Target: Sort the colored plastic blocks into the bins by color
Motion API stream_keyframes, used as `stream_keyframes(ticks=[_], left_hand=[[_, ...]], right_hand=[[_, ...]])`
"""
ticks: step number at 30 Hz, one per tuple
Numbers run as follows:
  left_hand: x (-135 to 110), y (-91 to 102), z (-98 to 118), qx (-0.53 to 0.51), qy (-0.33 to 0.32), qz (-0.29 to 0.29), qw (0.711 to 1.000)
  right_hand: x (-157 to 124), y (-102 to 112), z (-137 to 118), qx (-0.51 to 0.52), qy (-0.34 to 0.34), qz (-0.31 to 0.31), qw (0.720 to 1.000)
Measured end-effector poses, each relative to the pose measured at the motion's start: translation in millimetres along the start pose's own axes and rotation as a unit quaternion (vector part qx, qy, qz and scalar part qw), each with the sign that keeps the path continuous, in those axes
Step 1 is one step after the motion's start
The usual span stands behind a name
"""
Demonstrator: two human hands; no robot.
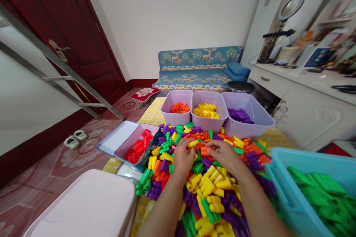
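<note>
A mixed heap of tube-shaped plastic building blocks (207, 185) in yellow, purple, green, orange and red covers the table. Over its middle, my left hand (184, 157) pinches a yellow block (193, 143) between thumb and fingers. Just to the right, my right hand (224, 153) has its fingertips closed on the end of an orange block (205, 151). Behind the heap stand three lilac bins: one with orange blocks (180, 108), one with yellow blocks (206, 111), one with purple blocks (240, 115). Red blocks (141, 146) lie in a box at the left.
At the right, a turquoise tub (289, 189) holds green blocks (325, 200). A pale pink lid (83, 207) lies front left. The table has a yellow patterned cloth (150, 113). Beyond are a blue sofa (194, 77), a ladder (69, 68) and a white cabinet (314, 107).
</note>
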State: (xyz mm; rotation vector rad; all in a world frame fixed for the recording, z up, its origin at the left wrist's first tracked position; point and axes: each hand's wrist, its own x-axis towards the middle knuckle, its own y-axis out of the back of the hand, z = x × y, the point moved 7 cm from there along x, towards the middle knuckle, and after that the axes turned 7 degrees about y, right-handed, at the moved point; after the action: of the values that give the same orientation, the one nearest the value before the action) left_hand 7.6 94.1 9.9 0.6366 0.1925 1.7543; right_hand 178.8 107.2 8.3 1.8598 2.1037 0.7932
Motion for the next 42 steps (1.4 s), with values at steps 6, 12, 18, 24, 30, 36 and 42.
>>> stream_keyframes(ticks=[6, 12, 18, 24, 30, 36, 42], left_hand=[[-2.5, 9.8, -8.5, -0.040, 0.086, 0.046, 0.994], [-0.6, 11.7, -12.3, -0.043, 0.076, 0.068, 0.994], [-0.3, 12.2, -15.5, -0.071, 0.059, 0.084, 0.992], [-0.5, 8.1, -10.9, -0.044, 0.060, 0.047, 0.996], [-2.2, 6.6, -3.3, 0.042, 0.038, 0.043, 0.997], [-3.3, -6.6, -0.8, 0.025, -0.004, -0.045, 0.999], [0.3, -4.5, -5.4, -0.122, 0.010, -0.031, 0.992]], right_hand=[[-1.4, -5.9, -8.2, -0.005, -0.002, -0.029, 1.000], [3.6, -3.6, -19.6, -0.026, -0.015, -0.045, 0.999], [10.6, 0.1, -69.0, 0.301, 0.085, 0.114, 0.943], [4.1, 8.0, -55.3, 0.072, 0.073, 0.089, 0.991], [-3.0, 13.4, -10.2, -0.210, 0.009, -0.008, 0.978], [-2.3, -12.8, -4.2, -0.094, 0.052, -0.017, 0.994], [-1.4, -17.1, -15.1, 0.033, 0.087, 0.002, 0.996]])
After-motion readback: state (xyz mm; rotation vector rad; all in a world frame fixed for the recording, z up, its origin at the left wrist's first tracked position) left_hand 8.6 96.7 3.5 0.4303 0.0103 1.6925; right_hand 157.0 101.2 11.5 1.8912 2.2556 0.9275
